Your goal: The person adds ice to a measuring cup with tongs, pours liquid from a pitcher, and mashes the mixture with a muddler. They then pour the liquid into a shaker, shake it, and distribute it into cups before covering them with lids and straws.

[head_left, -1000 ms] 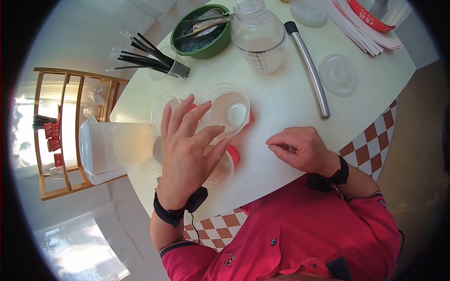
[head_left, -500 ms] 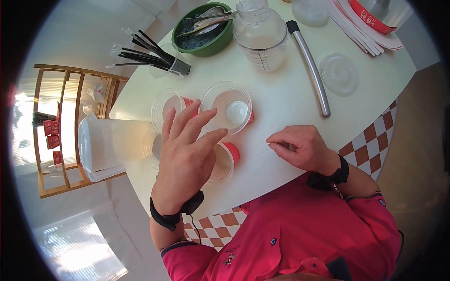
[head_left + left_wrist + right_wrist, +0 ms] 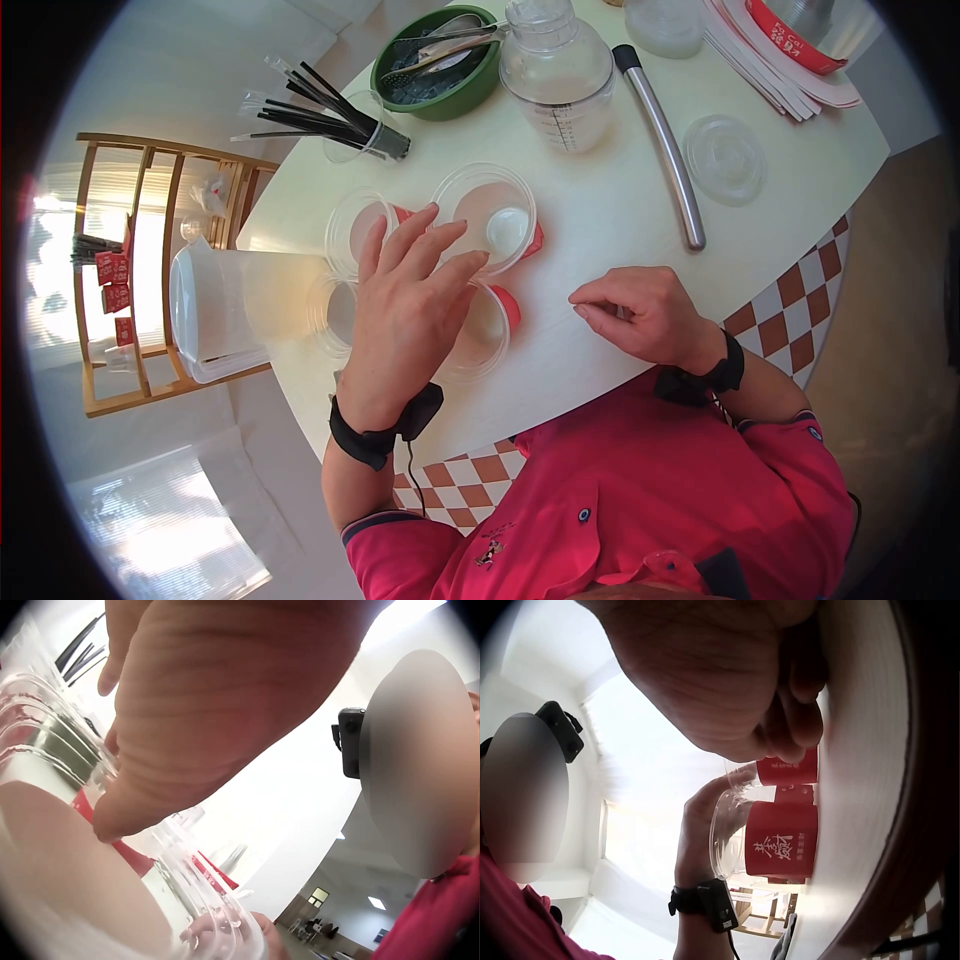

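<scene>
In the head view, my left hand point(image 3: 400, 320) is spread among several clear cups with red sleeves, its thumb mostly hidden. Beneath its fingers lie the near cup point(image 3: 482, 340) and the edge of the back left cup point(image 3: 350, 225); the larger cup point(image 3: 490, 215) stands just beyond the fingertips. The left wrist view shows the thumb tip beside a cup's red sleeve point(image 3: 135, 857); contact is unclear. My right hand point(image 3: 645, 315) rests loosely curled at the table's near side, holding nothing. Red-sleeved cups, one in front point(image 3: 784, 840), stand beyond it in the right wrist view.
A small clear cup point(image 3: 338, 315) and a lidded pitcher point(image 3: 285, 305) are at left. Farther back are straws point(image 3: 340, 125), a green bowl point(image 3: 455, 105), a measuring shaker point(image 3: 560, 85), a steel muddler point(image 3: 665, 150), a clear lid point(image 3: 725, 160) and stacked papers point(image 3: 765, 70).
The near cup and the larger cup have shifted slightly away from the body. My left thumb, earlier spread over the near cup, has tucked in beneath the hand. My right hand has stayed still.
</scene>
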`<act>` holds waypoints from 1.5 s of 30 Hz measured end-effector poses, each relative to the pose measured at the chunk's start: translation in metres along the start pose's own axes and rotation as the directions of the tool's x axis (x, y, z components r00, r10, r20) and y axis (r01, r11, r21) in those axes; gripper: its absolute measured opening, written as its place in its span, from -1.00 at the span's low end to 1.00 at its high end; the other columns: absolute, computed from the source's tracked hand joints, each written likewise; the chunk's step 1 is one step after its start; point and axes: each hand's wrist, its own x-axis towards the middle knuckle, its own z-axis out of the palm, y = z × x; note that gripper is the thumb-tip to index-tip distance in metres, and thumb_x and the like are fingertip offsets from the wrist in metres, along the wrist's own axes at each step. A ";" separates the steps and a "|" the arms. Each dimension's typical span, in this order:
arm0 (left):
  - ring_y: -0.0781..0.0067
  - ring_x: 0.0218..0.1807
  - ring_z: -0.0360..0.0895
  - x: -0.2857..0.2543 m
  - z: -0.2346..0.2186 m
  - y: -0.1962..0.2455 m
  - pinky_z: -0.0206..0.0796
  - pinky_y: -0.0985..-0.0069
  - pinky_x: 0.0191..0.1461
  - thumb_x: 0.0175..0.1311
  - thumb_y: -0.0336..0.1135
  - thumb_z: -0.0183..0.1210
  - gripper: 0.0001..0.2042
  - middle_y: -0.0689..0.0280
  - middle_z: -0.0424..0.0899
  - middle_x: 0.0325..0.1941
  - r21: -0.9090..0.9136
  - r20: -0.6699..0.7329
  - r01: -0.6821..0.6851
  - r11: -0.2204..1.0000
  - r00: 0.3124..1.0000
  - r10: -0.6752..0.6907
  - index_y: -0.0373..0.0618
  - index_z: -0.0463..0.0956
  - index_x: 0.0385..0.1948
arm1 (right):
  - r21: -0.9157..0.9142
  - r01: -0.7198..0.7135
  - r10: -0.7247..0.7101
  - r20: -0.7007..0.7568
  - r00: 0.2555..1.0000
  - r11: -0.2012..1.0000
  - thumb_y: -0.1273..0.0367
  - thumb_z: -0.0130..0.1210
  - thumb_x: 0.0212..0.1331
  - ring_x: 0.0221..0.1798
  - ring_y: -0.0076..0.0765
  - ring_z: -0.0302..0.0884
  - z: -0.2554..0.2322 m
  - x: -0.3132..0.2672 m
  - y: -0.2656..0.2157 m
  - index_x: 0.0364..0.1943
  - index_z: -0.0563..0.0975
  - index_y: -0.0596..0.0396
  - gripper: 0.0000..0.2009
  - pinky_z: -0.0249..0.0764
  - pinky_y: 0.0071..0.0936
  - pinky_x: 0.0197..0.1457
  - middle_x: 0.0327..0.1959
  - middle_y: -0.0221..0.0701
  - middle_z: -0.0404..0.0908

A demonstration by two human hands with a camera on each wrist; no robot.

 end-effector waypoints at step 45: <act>-0.01 0.46 0.36 -0.119 0.013 -0.008 0.22 0.07 0.48 0.08 -0.41 0.44 -0.57 0.21 0.57 0.33 -0.182 -0.242 0.479 0.859 0.825 -0.511 -0.04 0.65 0.07 | -0.027 -0.018 0.019 0.060 0.998 0.999 0.51 0.29 0.16 -0.62 -0.43 0.45 -0.003 0.007 -0.010 -0.27 0.68 0.14 -0.92 0.34 -0.47 -0.52 -0.55 -0.36 0.60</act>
